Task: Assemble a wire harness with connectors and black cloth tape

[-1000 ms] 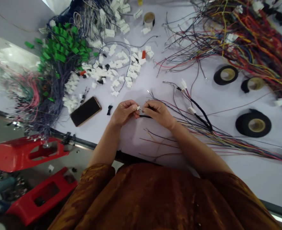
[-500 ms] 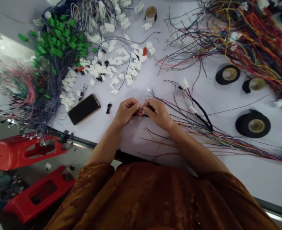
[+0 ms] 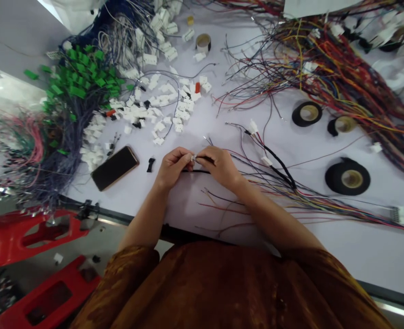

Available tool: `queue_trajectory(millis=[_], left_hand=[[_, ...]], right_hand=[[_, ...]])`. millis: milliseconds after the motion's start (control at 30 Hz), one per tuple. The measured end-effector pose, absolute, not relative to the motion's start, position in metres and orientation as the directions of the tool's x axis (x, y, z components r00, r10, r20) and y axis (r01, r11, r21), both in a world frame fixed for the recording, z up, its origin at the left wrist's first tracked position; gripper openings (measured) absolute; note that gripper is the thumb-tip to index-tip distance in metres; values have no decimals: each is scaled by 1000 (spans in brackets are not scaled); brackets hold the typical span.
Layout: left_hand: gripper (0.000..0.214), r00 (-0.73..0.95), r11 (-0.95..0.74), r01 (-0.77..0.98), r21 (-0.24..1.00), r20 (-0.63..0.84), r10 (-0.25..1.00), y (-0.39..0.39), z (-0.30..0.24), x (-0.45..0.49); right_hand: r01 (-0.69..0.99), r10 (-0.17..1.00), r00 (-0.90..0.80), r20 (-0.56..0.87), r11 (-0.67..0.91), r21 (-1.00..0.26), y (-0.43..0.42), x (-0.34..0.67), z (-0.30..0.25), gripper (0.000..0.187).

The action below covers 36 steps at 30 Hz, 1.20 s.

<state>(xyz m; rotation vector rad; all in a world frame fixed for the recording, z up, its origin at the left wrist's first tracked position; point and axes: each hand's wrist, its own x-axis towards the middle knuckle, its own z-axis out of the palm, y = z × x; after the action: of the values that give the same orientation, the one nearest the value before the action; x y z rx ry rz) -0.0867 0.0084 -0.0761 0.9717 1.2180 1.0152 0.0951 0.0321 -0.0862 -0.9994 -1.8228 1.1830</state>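
My left hand and my right hand meet fingertip to fingertip over the white table. Between them sits a small white connector, pinched by my left fingers. My right fingers are closed on a thin dark wire at the connector. That wire belongs to a harness of coloured wires that fans out to the right, with a black taped section. A short black wire lies just under my hands.
A phone lies left of my hands, with a small black clip beside it. Loose white connectors and green connectors on wires lie beyond. Black tape rolls sit right. Red stools stand below the table edge.
The view has shifted, so everything sits slightly lower and to the left. My hands stay together on the connector and wire, with the fingertips pressed closer than a second ago.
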Motion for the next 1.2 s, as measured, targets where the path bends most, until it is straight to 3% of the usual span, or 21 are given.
queue_trajectory(millis=[167,500,767,1067,1200], left_hand=[[22,87,330,-149,932,-320,943,11,-76,-84],[36,106,384,-243,891,-369,923,13,-70,-83],[39,106,400,-219,890,-386,916,14,-70,-82],[27,31,254,31,967,-255,967,7,-68,-82],[30,125,288,2,958,-286,950,8,-66,-85]], right_hand=[[41,944,-306,120,139,-989,31,94,-89,14],[16,929,-366,48,58,-998,33,101,-84,14],[1,919,-393,26,29,-1000,34,102,-83,14],[162,916,-345,207,275,-948,27,97,-89,19],[111,878,-460,134,206,-972,31,102,-87,15]])
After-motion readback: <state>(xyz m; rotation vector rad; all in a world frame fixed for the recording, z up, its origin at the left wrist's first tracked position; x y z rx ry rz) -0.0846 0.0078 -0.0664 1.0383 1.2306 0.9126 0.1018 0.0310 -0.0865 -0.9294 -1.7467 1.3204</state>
